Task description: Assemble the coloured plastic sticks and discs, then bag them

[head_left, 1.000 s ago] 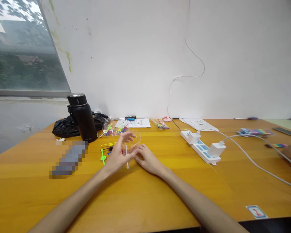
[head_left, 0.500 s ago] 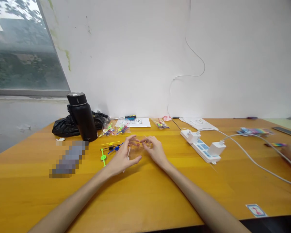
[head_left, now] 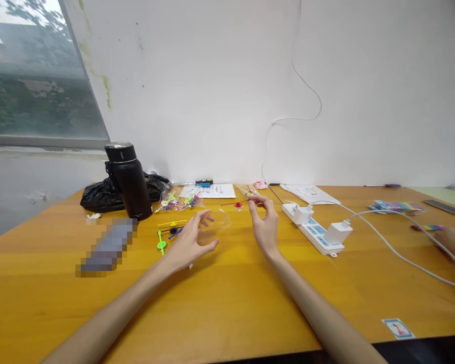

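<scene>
My right hand (head_left: 265, 226) pinches one end of a thin red plastic stick with a small round disc (head_left: 238, 205) at its middle, held over the far part of the table. Spread fingers and a raised thumb show on my left hand (head_left: 191, 238), which hovers beside several similar pieces. Among them are a green one (head_left: 161, 245), a yellow one (head_left: 172, 223), a black one (head_left: 173, 230) and a blue one partly behind my hand. Clear plastic film (head_left: 223, 217) lies just right of my left fingertips; whether they touch it I cannot tell.
A black bottle (head_left: 130, 184) stands left, before a black plastic bag (head_left: 102, 196). Small bags of coloured pieces (head_left: 191, 201) and a printed sheet (head_left: 220, 190) lie behind. On the right are a power strip (head_left: 316, 235), white cables (head_left: 387, 245) and another person's hand (head_left: 453, 240).
My right hand has moved away from my left, to the right and slightly farther off, and the red stick now shows in its fingers. My left hand has barely shifted.
</scene>
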Tool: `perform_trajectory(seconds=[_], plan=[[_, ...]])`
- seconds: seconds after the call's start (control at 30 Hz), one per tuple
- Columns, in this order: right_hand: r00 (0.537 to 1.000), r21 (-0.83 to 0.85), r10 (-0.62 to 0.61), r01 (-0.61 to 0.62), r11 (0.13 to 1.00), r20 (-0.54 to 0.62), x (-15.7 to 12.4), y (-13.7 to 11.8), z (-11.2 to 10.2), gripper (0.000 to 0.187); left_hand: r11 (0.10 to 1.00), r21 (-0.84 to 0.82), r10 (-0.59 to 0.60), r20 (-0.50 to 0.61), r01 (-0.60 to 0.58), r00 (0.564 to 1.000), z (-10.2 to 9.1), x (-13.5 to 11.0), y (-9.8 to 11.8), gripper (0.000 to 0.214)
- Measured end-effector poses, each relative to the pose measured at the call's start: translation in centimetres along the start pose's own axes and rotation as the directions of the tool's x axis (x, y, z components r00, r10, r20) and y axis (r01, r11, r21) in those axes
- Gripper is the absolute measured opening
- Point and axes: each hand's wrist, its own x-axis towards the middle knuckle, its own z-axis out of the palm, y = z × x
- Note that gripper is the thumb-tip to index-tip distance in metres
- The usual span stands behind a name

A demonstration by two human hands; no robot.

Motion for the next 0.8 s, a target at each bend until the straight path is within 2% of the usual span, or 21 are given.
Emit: perform_trajectory(seconds=[0.13,0.33,0.43,0.53,0.63,0.7,0.8], plan=[[0.998,0.014,-0.05,0.05,0.999,0.032,-0.6,-1.4,0.0,0.015,1.0,-0.003,0.006,-0.006,-0.006,1.0,0.1,0.0,0.0,0.067],[0.967,0.021,-0.17,0.169,0.985,0.188,-1.3,-2.5,0.2,0.011,1.0,-0.007,-0.002,0.0,0.002,1.0,0.2,-0.1,0.0,0.067],[0.918,0.044,-0.21,0.207,0.977,0.336,-1.5,-2.5,0.3,0.014,0.999,-0.034,0.009,-0.002,-0.009,1.0,0.3,-0.1,0.0,0.068],[0.851,0.068,-0.223,0.217,0.974,0.476,-1.6,-2.3,0.4,0.019,0.999,-0.049,-0.001,-0.007,0.0,1.0,0.4,-0.1,0.0,0.067],[0.798,0.1,-0.234,0.215,0.972,0.555,-1.7,-2.2,0.5,0.024,0.999,-0.042,-0.003,-0.004,0.003,1.0,0.4,-0.2,0.2,0.065],[0.808,0.12,-0.22,0.185,0.975,0.547,-1.7,-2.2,0.5,0.025,0.999,-0.036,0.006,0.003,-0.005,1.0,0.3,-0.2,0.3,0.064],[0.879,0.14,-0.138,0.082,0.987,0.457,-1.6,-1.7,0.6,0.023,0.999,-0.034,0.003,0.009,-0.003,1.0,0.3,-0.2,0.5,0.063]])
